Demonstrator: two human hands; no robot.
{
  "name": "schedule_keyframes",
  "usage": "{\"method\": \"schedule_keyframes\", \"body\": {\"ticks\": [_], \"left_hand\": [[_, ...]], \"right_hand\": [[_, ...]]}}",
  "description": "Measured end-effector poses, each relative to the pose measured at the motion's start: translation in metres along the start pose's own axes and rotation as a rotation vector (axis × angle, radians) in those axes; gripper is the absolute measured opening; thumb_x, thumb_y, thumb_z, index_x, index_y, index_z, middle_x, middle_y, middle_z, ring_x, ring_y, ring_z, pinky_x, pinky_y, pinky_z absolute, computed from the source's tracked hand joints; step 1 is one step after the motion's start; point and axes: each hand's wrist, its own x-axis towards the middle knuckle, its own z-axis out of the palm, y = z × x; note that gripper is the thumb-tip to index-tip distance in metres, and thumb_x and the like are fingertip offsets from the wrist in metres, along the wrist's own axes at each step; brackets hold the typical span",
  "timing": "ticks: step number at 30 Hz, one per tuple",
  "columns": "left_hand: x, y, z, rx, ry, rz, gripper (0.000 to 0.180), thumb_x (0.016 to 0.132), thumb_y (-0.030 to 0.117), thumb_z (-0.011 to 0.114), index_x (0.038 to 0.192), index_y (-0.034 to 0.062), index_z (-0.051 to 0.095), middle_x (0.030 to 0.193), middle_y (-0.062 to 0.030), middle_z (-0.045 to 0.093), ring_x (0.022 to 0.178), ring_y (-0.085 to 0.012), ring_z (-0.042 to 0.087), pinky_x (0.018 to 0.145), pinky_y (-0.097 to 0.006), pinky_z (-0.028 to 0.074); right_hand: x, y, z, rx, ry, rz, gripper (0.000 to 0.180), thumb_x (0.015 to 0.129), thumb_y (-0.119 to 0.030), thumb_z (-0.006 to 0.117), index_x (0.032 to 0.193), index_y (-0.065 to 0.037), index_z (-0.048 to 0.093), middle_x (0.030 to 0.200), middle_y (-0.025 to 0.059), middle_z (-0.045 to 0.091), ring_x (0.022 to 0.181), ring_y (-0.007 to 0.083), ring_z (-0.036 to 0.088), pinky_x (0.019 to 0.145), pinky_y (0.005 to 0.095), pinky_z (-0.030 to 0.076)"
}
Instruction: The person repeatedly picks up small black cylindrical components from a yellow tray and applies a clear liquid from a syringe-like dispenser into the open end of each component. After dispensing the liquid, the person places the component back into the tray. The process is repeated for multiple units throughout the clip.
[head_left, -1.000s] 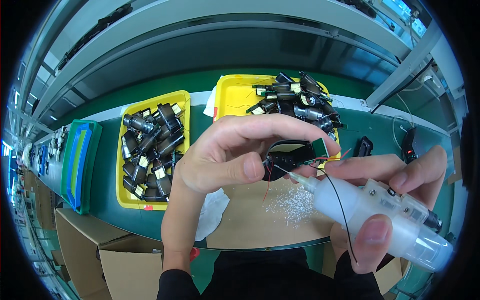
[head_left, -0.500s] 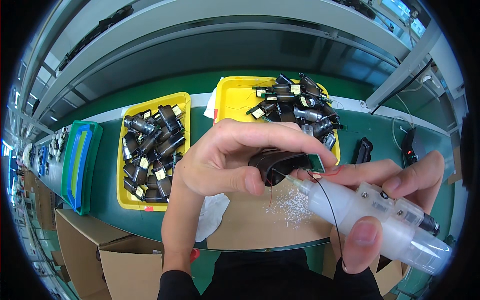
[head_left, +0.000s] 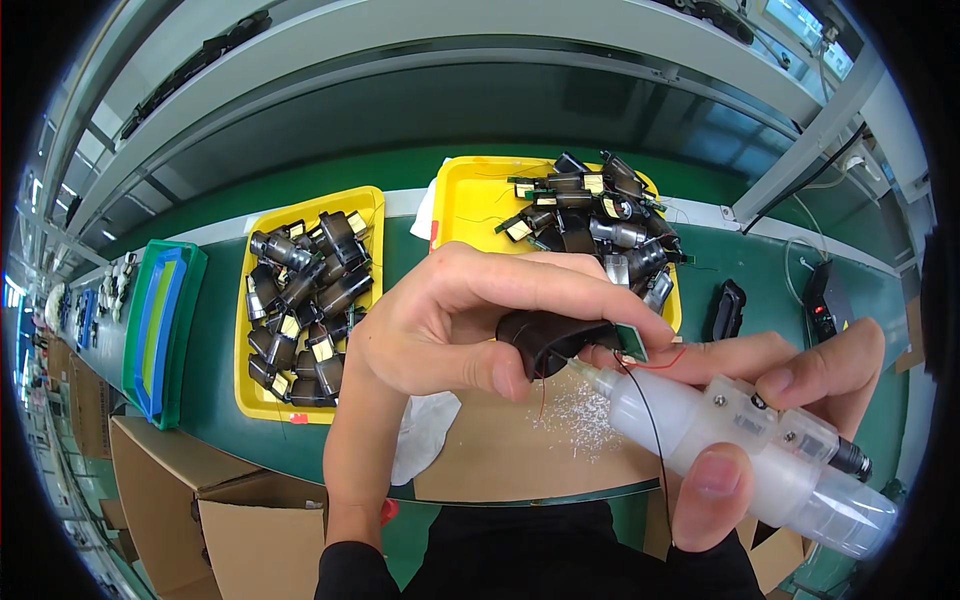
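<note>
My left hand (head_left: 440, 315) is closed around a dark plastic housing (head_left: 540, 335), fingers over its top and thumb below. A small green circuit board (head_left: 631, 343) sticks out at the housing's right end, with thin red and black wires (head_left: 655, 420) hanging from it. In my right hand (head_left: 820, 372) is a glue dispenser (head_left: 670, 415) with a translucent white barrel, held at a slant between thumb and fingers. Its thin nozzle points up-left at the lower edge of the housing's opening; whether it touches is hard to see. My right index finger rests by a black button on the clamp.
Two yellow trays (head_left: 240, 385) hold heaps of similar dark housings. White specks (head_left: 585, 425) lie scattered on a cardboard sheet (head_left: 490, 460), beside a white cloth (head_left: 425, 435). A black part (head_left: 726, 310) and a black box with a red light (head_left: 826, 305) stand at right. Green bins (head_left: 190, 300) stand left.
The dispenser has shifted slightly down and to the left along with my right hand. The housing has tilted a little in my left hand, and the red wire's bend has changed.
</note>
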Motion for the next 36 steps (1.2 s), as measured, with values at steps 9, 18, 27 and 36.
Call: {"method": "schedule_keyframes", "body": {"ticks": [9,18,27,36], "left_hand": [[0.000,0.001,0.010,0.026,0.183,-0.039,0.063,0.073,0.038,0.072,0.098,-0.0183,0.058,0.091,-0.0267,0.057,0.078,-0.0279,0.057,0.067,-0.034,0.047],[0.000,-0.001,0.010,0.067,0.186,-0.036,0.055,0.076,0.032,0.067,0.099,-0.0170,0.059,0.093,-0.0252,0.059,0.079,-0.0277,0.059,0.069,-0.034,0.047],[0.000,-0.001,0.007,0.084,0.165,-0.040,0.056,0.076,0.033,0.064,0.100,-0.0177,0.058,0.094,-0.0247,0.061,0.085,-0.0285,0.059,0.077,-0.035,0.047],[-0.003,-0.006,0.002,0.070,0.141,0.017,0.065,0.074,0.041,0.067,0.102,-0.0171,0.057,0.098,-0.0267,0.061,0.089,-0.0300,0.059,0.081,-0.036,0.046]], "right_hand": [[-0.002,0.000,0.000,-0.017,0.018,0.005,0.050,0.076,-0.027,0.064,0.089,-0.001,0.024,0.077,0.0242,0.059,0.056,0.0211,0.060,0.062,0.0264,0.055],[-0.001,-0.002,0.000,-0.057,0.032,0.015,0.051,0.076,-0.029,0.065,0.090,0.000,0.025,0.076,0.0241,0.059,0.057,0.0201,0.060,0.063,0.0277,0.055],[0.000,-0.012,0.000,-0.152,0.007,0.116,0.054,0.076,-0.034,0.066,0.090,-0.003,0.025,0.079,0.0226,0.059,0.061,0.0230,0.062,0.070,0.0312,0.054],[-0.004,-0.009,0.024,-0.191,0.206,0.148,0.051,0.077,-0.040,0.064,0.090,-0.007,0.028,0.072,0.0174,0.061,0.064,0.0198,0.060,0.072,0.0283,0.051]]}}
